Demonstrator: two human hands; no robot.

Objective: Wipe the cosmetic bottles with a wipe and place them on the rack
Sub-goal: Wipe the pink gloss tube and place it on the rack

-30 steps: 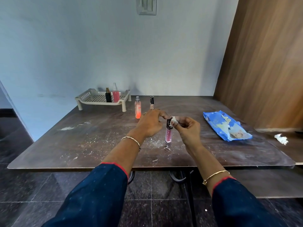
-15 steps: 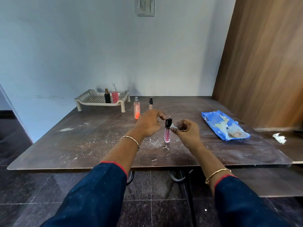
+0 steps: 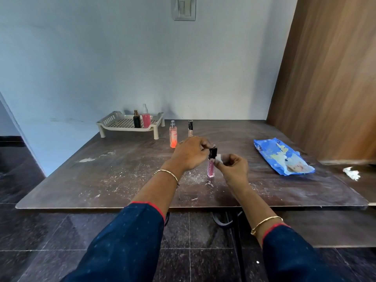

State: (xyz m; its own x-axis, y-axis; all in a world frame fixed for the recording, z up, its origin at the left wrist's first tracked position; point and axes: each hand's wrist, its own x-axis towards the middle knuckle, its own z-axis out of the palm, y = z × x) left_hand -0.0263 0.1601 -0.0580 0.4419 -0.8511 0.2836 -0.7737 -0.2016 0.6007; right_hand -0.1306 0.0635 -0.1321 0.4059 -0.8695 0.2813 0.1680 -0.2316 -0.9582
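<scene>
A slim pink bottle with a black cap (image 3: 211, 168) stands upright on the brown table (image 3: 126, 176). My left hand (image 3: 190, 152) pinches its black cap from the left. My right hand (image 3: 234, 168) holds a small white wipe (image 3: 219, 158) pressed against the bottle just below the cap. Farther back stand an orange-pink spray bottle (image 3: 173, 137) and a thin black-capped tube (image 3: 190, 128). The cream rack (image 3: 120, 124) at the far left holds a black bottle (image 3: 137, 119) and a pink bottle (image 3: 146, 117).
A blue pack of wipes (image 3: 282, 157) lies on the table to the right. A crumpled white wipe (image 3: 351, 173) lies by the right edge. A wooden panel (image 3: 329, 78) stands at the right, a pale wall behind. White dust marks the tabletop.
The right hand with the wipe has shifted slightly down the bottle, from the cap to just below it. The left hand keeps its hold on the cap. The bottle stays in place.
</scene>
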